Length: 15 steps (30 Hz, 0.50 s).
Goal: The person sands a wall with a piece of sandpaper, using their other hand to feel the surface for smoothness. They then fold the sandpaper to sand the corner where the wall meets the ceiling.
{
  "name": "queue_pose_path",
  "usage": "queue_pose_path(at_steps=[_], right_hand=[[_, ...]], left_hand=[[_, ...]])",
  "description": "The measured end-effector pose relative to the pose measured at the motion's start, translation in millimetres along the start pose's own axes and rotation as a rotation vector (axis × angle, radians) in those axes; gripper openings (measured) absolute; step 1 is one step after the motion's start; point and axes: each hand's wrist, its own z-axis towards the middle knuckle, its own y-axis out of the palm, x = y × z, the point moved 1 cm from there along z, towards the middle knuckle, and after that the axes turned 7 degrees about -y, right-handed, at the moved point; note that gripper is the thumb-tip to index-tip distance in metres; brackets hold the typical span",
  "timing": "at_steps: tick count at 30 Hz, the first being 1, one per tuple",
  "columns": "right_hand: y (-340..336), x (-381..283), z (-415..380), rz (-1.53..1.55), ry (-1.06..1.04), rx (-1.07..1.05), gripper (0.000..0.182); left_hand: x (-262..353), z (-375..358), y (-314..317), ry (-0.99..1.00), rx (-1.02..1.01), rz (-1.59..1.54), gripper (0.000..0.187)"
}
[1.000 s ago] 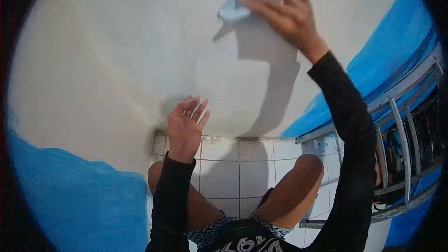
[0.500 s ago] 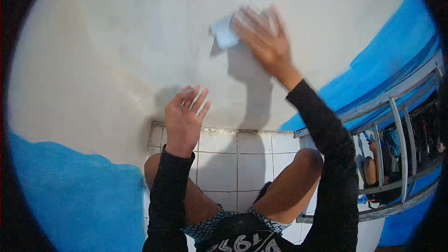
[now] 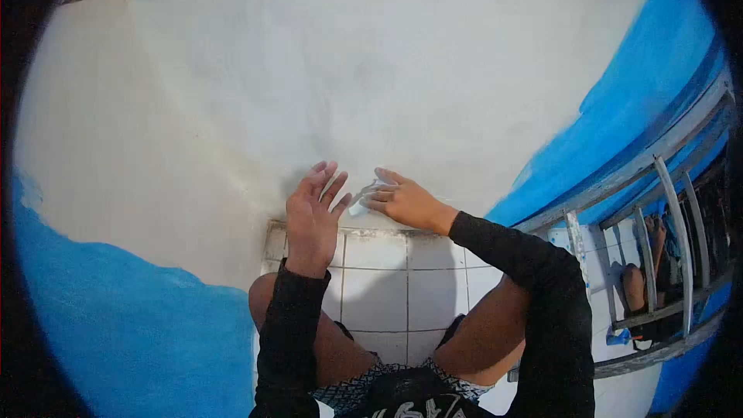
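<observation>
My right hand (image 3: 406, 203) is low on the white wall (image 3: 433, 70), its fingers bent over a small pale blue-white flat piece (image 3: 357, 206). I cannot tell whether this is a cloth or a folded sheet. Part of it is hidden under the fingers. Just to the left, my left hand (image 3: 311, 220) is raised with its fingers apart and holds nothing, near the wall's lower part. The pale piece lies between the two hands in this view.
Below the wall is a white tiled floor (image 3: 375, 294), between my bent knees. Blue paint (image 3: 131, 317) covers the wall's lower left, and more blue is at right. A worn wooden railing (image 3: 672, 240) stands at right, with a person (image 3: 635, 290) seated beyond it.
My right hand has come down the wall and leftward with the pale piece, close to my left hand. The left hand stays raised with fingers apart. The view has shifted slightly.
</observation>
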Motion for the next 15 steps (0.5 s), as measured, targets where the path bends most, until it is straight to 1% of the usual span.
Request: queue_pose_path(at_steps=[1, 3, 4, 6, 7, 9, 10, 12, 13, 15], right_hand=[[-11.5, -2.4, 4.9, -0.003, 0.007, 0.002, 0.027], [-36.5, -5.9, 10.8, 0.166, 0.211, 0.132, 0.025], [-51.3, -5.8, 12.1, 0.164, 0.219, 0.131, 0.025], [-77.2, -2.3, 15.3, 0.506, 0.324, 0.173, 0.030], [-85.5, 0.4, 14.8, 0.505, 0.323, 0.174, 0.030], [-94.5, 7.4, 8.9, 0.626, 0.503, 0.206, 0.029], [-94.0, 10.3, 5.2, 0.629, 0.497, 0.209, 0.029], [-90.7, 19.7, -1.4, 0.848, 0.617, 0.291, 0.021], [-87.9, 21.7, -3.2, 0.853, 0.607, 0.293, 0.021], [-81.1, 20.1, -6.8, 1.349, 0.721, 0.485, 0.023]], left_hand=[[-0.3, 1.8, 1.7, -0.003, -0.005, 0.005, 0.050], [0.7, 4.8, 4.9, 0.130, -0.107, 0.384, 0.052], [-0.6, 7.5, 7.2, 0.125, -0.113, 0.385, 0.052], [-0.6, 9.6, 12.0, 0.587, 0.003, 1.226, 0.047], [0.7, 11.6, 10.1, 0.588, 0.003, 1.226, 0.047], [3.3, 15.2, 4.2, 0.613, -0.028, 1.395, 0.040], [3.1, 16.3, 5.4, 0.615, -0.022, 1.399, 0.040], [3.6, 19.2, 10.9, 0.249, -0.137, 1.037, 0.031], [0.9, 20.4, 12.1, 0.254, -0.128, 1.041, 0.031], [-10.4, 22.5, 15.3, 0.274, -0.099, 0.920, 0.027]])
